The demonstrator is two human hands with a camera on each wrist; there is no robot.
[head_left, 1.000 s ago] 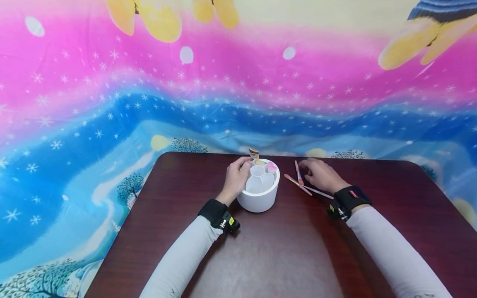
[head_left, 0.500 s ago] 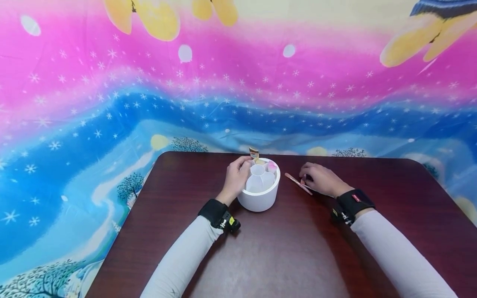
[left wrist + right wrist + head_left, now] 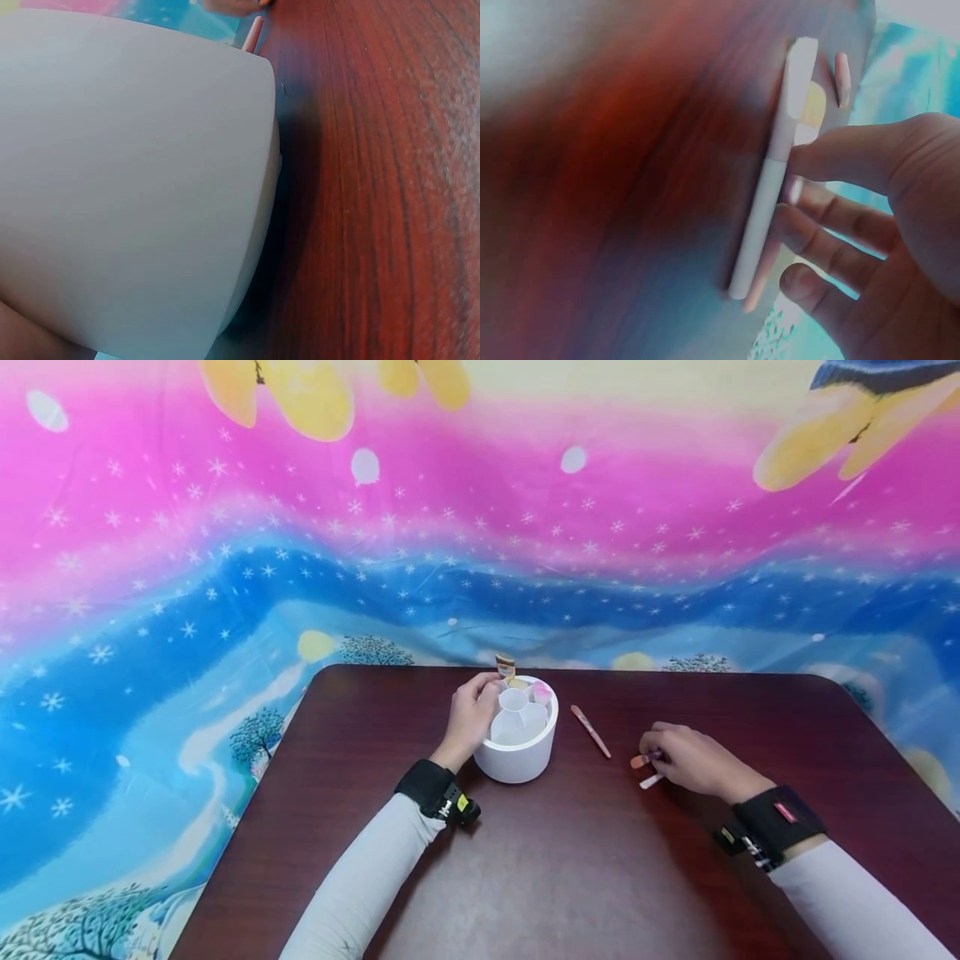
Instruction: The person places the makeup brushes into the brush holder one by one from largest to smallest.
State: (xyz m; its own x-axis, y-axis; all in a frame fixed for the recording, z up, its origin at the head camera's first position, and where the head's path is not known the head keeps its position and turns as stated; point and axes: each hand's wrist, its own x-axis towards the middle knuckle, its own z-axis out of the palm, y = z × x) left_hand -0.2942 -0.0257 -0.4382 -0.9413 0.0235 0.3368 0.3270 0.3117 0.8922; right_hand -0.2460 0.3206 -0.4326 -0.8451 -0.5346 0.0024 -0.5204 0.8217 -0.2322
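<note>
Two slim things are pinched in the person's right hand [image 3: 697, 760]: a white stick [image 3: 763, 210] and an orange-tipped brush [image 3: 638, 762]. The right wrist view shows the thumb on one side and fingertips on the other, with the brush partly hidden behind the stick. This hand is low over the dark red-brown counter [image 3: 585, 868]; whether either thing touches the surface is hard to tell.

To the left of it, the person's left hand [image 3: 471, 714] grips the rim of a round white container [image 3: 515, 766], which stands upright on the counter and is divided into compartments around a central cup. At the container's far side, a small brown-and-gold packet [image 3: 505, 665] sticks up beside the left hand's fingers, and something pink [image 3: 542, 692] sits in the far right compartment.

A pink brush [image 3: 591, 732] lies slantwise on the counter between the container and the right hand, touching neither. Behind the counter hangs a bright pink-and-blue cloth [image 3: 450, 539] printed with snowflakes.
</note>
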